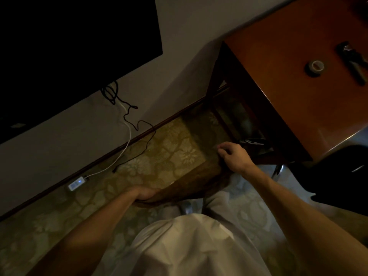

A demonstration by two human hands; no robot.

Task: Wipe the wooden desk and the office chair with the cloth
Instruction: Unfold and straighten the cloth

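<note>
White shirt (189,246) nearest; left hand (143,194) and right hand (235,156) grip brown cloth (199,182), stretched diagonally toward wooden desk (278,92).

Brown cloth (199,176) spread out — beside reddish wooden desk (278,56) and black office chair (342,176).

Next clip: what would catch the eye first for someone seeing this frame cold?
A brown cloth is held low over the patterned carpet, with the left hand at its near corner and the right hand at its far edge beside the desk. The reddish desk, upper right, carries a tape roll. A big dark screen fills the upper left.
</note>
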